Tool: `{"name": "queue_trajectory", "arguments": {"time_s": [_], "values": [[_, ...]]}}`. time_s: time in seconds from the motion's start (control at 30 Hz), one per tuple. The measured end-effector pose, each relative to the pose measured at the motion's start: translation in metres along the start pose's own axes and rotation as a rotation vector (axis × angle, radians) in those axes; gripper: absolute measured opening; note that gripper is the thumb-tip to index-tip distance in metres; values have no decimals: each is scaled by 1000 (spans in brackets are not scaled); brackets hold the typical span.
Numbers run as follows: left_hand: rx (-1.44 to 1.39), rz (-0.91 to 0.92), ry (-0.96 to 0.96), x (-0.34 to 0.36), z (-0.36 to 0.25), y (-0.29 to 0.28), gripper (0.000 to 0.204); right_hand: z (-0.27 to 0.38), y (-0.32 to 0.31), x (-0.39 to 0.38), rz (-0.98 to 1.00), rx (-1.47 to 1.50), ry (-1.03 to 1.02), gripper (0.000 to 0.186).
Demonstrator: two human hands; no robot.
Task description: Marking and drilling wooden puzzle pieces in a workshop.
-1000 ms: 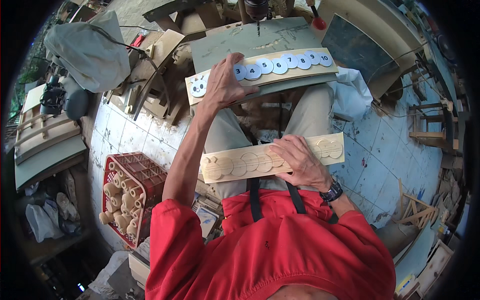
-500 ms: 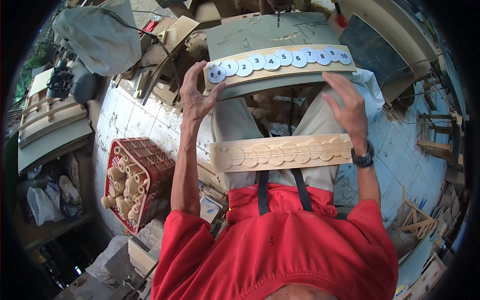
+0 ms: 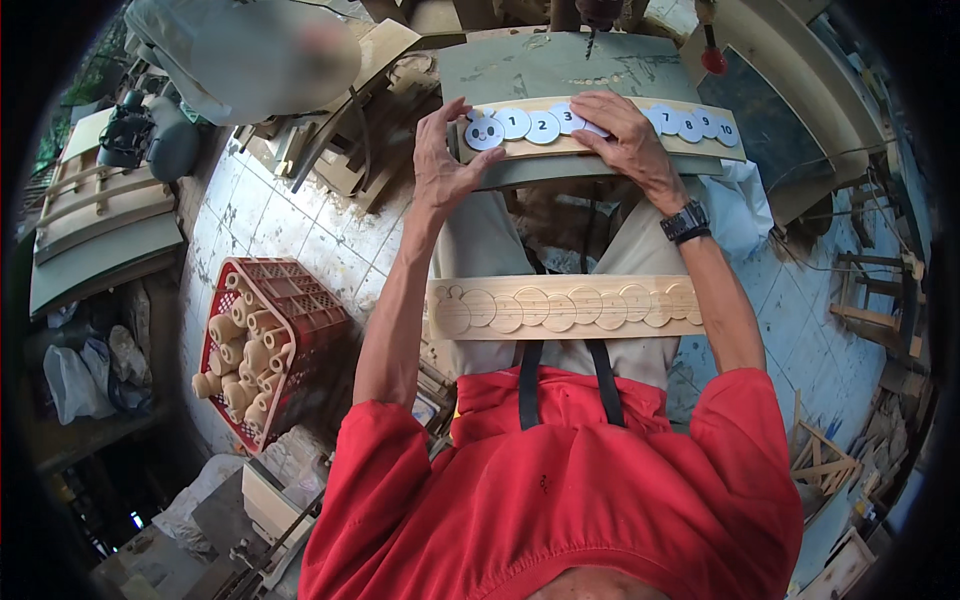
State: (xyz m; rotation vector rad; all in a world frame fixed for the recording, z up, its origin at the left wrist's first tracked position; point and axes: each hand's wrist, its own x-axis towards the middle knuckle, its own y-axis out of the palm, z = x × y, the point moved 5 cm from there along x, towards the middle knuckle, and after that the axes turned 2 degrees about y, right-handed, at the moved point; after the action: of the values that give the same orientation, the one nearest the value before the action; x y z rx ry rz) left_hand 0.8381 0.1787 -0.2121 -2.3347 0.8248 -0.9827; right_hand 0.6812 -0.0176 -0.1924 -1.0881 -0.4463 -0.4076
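Top center of the frame, both hands are on a wooden strip (image 3: 600,135) covered in pale blue numbered discs, lying across the green tabletop (image 3: 560,70). The left hand (image 3: 440,160) has its fingers spread open against the strip's left end, by the disc with a little face on it. The right hand (image 3: 625,135) lies flat on top, fingers stretched over the middle discs. A second, bare carved strip (image 3: 565,307) rests across the lap mid-frame. A red crate (image 3: 300,300) of wooden pieces stands at left.
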Motion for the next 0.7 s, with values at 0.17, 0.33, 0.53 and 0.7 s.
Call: {"name": "queue_trajectory", "arguments": {"time_s": [0.17,0.33,0.53,0.7], "values": [[-151,-102,50,-9,2,6,79,4,0,0,-27,-11,4,32],[-274,-128,-26,-10,8,11,83,7,1,-2,-74,-65,-11,29],[-258,-57,-59,-7,5,7,81,5,1,-1,-59,-52,3,28],[-282,-58,-30,-8,7,10,80,6,3,-1,-47,-46,19,28]]}}
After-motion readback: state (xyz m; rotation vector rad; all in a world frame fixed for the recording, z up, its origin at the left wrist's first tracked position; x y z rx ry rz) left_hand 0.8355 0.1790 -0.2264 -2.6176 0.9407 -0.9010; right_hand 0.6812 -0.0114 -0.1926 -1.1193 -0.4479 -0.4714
